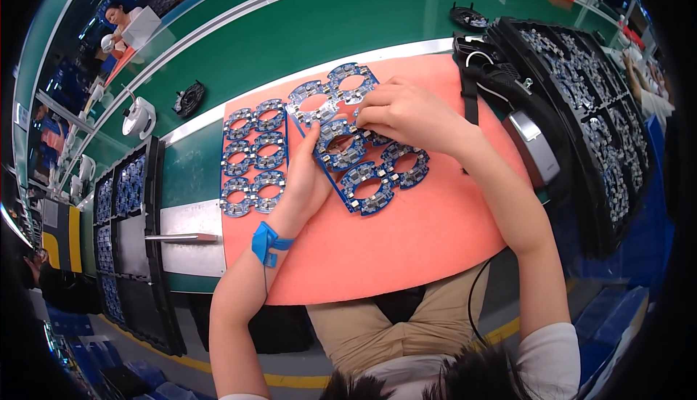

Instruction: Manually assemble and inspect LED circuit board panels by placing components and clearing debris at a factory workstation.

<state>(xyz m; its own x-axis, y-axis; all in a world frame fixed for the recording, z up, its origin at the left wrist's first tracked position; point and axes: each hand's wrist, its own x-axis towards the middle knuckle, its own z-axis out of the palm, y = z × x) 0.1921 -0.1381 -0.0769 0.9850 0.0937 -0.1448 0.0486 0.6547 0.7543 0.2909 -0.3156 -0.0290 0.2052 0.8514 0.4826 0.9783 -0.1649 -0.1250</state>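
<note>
A blue circuit board panel (348, 157), made of several joined ring-shaped boards, is tilted over the pink mat (385, 255). My left hand (308, 178) grips its left edge, with the thumb on top. Above the panel's right side, my right hand (414, 118) has its fingers curled and pressed together at the boards. What sits between those fingertips, if anything, is hidden. Left of my left hand, a second circuit board panel (251, 154) of the same kind lies flat on the mat. A blue wrist strap (266, 243) with a thin cord is round my left wrist.
Black trays of boards stand at left (154, 255) and right (501, 33). A metal-handled tool (181, 238) lies left of the mat. Near the right tray is a silver-and-black device (532, 146). Dark round parts (190, 99) and a white device (139, 117) sit on the green bench (290, 33). Another person (120, 22) sits far left.
</note>
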